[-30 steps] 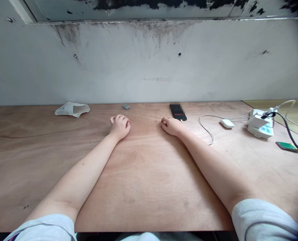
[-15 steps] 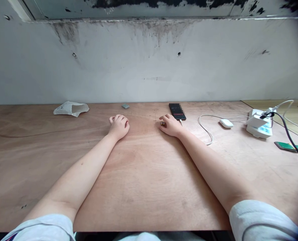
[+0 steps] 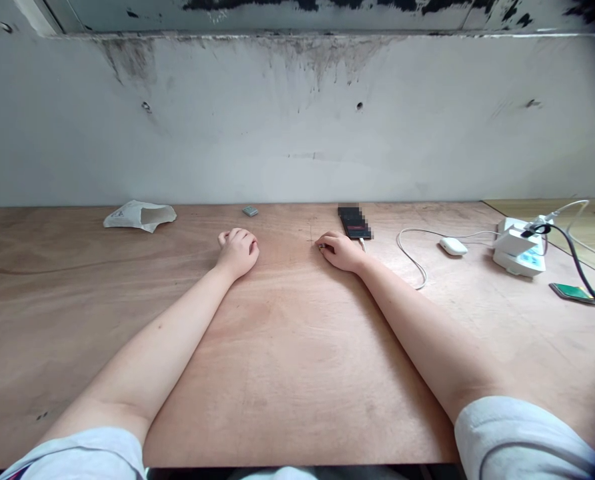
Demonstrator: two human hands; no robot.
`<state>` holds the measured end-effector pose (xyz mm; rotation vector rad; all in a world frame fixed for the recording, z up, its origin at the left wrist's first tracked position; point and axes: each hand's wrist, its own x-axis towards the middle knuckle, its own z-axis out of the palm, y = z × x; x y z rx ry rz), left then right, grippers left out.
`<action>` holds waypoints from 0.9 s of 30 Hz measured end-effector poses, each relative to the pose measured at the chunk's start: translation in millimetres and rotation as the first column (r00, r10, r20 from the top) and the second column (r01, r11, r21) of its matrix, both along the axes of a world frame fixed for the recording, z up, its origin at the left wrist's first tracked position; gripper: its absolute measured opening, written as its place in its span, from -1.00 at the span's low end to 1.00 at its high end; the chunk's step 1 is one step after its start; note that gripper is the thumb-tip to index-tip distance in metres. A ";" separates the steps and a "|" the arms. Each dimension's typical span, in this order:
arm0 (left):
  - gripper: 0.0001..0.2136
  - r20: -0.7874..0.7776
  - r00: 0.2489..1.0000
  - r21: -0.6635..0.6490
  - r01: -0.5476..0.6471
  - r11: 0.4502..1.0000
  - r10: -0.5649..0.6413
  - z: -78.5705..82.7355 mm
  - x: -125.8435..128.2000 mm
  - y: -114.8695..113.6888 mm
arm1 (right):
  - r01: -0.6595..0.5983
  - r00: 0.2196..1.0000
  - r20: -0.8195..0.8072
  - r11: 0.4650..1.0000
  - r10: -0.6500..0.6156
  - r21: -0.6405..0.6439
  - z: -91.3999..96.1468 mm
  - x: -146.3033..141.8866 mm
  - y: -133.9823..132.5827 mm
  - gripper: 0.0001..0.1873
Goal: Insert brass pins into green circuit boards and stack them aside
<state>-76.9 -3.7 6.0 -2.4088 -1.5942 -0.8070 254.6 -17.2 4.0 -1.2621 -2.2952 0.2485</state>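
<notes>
My left hand (image 3: 238, 253) rests on the wooden table as a loose fist, its inside hidden from view. A small flat grey piece (image 3: 250, 211) lies a little beyond it. Opposite, my right hand (image 3: 341, 252) has its fingers curled and pressed together at the tips. Some tiny shiny thing (image 3: 321, 247) shows under those fingertips, too small to name. Just behind the right hand lies a dark phone (image 3: 355, 222), its screen partly blurred, with a white cable at its lower end. Both forearms lie along the table, well apart.
A crumpled white paper bag (image 3: 140, 216) lies back left. To the right are a white earbud case (image 3: 452, 247), a looping white cable (image 3: 413, 265), a white power strip (image 3: 520, 248) with plugs, a black cord (image 3: 577, 267) and a green-screened phone (image 3: 582, 295). A stained wall (image 3: 227, 133) rises behind.
My right fingers have closed further, so less of the tiny shiny thing shows. The left hand stays in place. The camera view has shifted very slightly.
</notes>
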 end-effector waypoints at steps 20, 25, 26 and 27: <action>-0.68 -0.033 0.995 -0.110 0.090 0.990 -0.094 -0.9 -2.1 -0.1 | 0.017 1.000 0.023 1.000 -0.017 0.024 -3.9 -0.4 1.1 -0.59; -0.37 -0.178 0.947 -0.375 0.185 0.908 -0.266 -1.7 -2.0 -0.9 | 0.105 0.986 0.116 0.987 -0.119 0.122 -2.1 -2.5 -2.5 -0.58; -0.36 -0.188 0.944 -0.397 0.178 0.900 -0.270 -1.6 -1.6 -1.4 | 0.116 0.983 0.127 0.984 -0.133 0.133 -1.6 -3.3 -3.1 -0.57; -0.35 -0.190 0.944 -0.403 0.175 0.899 -0.269 -1.4 -1.2 -2.0 | 0.117 0.981 0.138 0.984 -0.136 0.136 -1.1 -4.2 -3.5 -0.58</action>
